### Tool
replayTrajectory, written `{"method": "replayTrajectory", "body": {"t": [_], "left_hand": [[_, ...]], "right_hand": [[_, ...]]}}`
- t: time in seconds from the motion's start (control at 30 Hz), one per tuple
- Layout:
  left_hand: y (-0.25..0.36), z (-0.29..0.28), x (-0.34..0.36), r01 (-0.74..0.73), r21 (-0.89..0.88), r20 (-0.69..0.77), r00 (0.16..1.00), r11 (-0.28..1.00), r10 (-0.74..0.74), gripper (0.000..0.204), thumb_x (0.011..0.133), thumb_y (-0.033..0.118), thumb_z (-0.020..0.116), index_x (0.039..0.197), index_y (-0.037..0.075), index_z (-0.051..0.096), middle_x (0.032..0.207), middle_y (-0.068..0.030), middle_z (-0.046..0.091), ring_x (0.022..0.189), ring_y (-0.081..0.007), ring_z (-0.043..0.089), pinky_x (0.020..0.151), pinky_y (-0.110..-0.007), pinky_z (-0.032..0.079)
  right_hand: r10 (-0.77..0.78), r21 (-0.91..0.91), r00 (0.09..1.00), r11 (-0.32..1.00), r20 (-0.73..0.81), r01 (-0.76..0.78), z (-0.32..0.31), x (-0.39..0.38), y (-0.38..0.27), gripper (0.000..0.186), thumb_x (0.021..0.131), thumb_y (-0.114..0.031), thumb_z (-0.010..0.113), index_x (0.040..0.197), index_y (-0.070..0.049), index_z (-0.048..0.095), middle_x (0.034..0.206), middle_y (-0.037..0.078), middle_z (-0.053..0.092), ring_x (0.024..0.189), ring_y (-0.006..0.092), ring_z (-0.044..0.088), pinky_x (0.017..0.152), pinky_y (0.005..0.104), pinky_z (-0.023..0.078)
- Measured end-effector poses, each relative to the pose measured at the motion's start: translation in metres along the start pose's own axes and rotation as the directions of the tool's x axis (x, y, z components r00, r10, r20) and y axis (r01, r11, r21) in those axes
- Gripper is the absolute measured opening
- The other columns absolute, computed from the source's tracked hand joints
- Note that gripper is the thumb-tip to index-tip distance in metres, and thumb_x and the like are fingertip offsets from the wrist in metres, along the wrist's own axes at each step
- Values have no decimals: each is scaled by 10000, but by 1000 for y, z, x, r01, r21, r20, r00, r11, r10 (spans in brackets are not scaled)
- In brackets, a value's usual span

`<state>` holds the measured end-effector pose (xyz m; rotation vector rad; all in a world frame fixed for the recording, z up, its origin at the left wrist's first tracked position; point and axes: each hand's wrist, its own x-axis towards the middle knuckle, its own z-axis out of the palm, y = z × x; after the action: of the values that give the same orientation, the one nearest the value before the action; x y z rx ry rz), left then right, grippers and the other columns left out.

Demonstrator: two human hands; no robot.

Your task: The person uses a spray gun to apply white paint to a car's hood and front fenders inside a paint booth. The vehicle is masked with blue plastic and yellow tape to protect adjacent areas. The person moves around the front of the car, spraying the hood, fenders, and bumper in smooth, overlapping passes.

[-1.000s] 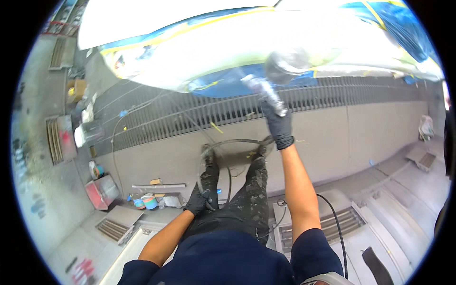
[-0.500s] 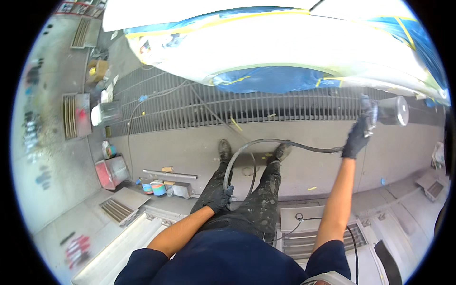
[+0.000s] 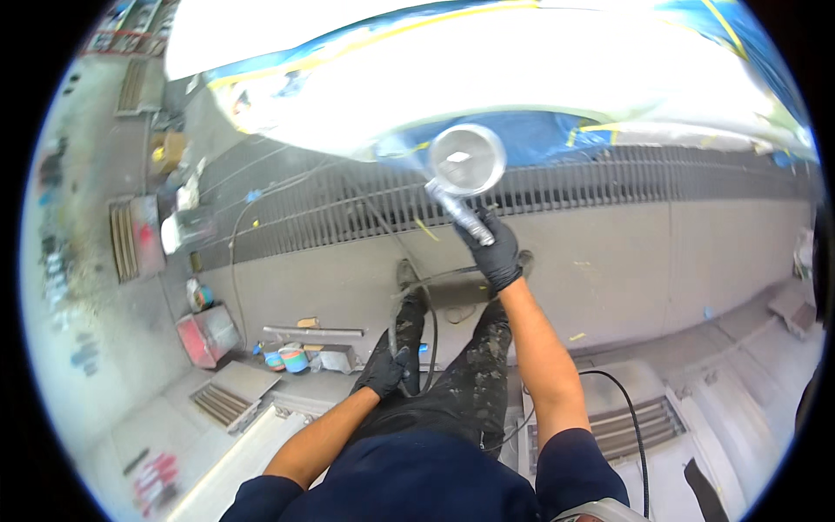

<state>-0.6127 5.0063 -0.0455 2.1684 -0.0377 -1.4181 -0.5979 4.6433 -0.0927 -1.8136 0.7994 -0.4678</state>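
1. Right hand (image 3: pixel 494 252), in a black glove, has its fingers clamped round the grip of a spray gun (image 3: pixel 463 178). The gun sits just above centre frame with its round cup facing the camera, aimed up at the white car panel (image 3: pixel 522 78) masked off with blue sheeting across the top.
2. Left hand (image 3: pixel 383 372), also gloved, is down at lower centre by the paint-spattered trousers, fingers closed on the air hose (image 3: pixel 426 339) and holding it off to the side.
3. Looks to me like a mid-spraying pass, gun close under the panel's lower edge, over the floor grating (image 3: pixel 609 187).
4. I'd say the next move needs a steady sweep along that edge, with the hose kept clear of the wet surface.
5. Tape rolls and small tins (image 3: pixel 291 357) sit at lower left beside a red box (image 3: pixel 207 335).
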Motion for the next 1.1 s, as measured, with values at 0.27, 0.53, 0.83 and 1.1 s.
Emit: {"method": "replayTrajectory", "body": {"t": [0.27,0.53,0.83,1.1], "left_hand": [[53,51,8,-2,-120,59,998,993,9,438,983,448,509,778,66,571,606,-20,524,517,-133,529,494,-320,432],[67,58,13,24,-59,18,1000,998,-23,458,973,505,506,803,84,565,619,-18,549,556,-124,549,531,-305,441],[-27,58,32,23,108,134,990,994,-38,549,961,509,491,730,32,632,652,-87,631,599,-200,618,570,-359,475],[15,96,35,29,163,165,985,986,-57,404,954,402,555,798,34,608,647,-70,601,595,-192,590,583,-372,472]], "right_hand": [[376,387,714,908,-590,-159,-262,66,102,251,921,-314,632,759,-141,550,576,-44,460,432,64,414,377,249,314],[342,394,618,917,-708,-56,-190,74,134,208,940,-280,628,797,-136,581,610,-49,445,507,53,410,442,237,301],[-149,157,987,975,-67,158,41,-20,65,338,698,-218,759,993,-103,640,844,142,668,806,370,654,700,429,534],[230,354,972,913,-38,-202,-88,8,143,275,810,-183,787,1012,-25,689,932,88,721,847,128,665,785,305,528]]}}
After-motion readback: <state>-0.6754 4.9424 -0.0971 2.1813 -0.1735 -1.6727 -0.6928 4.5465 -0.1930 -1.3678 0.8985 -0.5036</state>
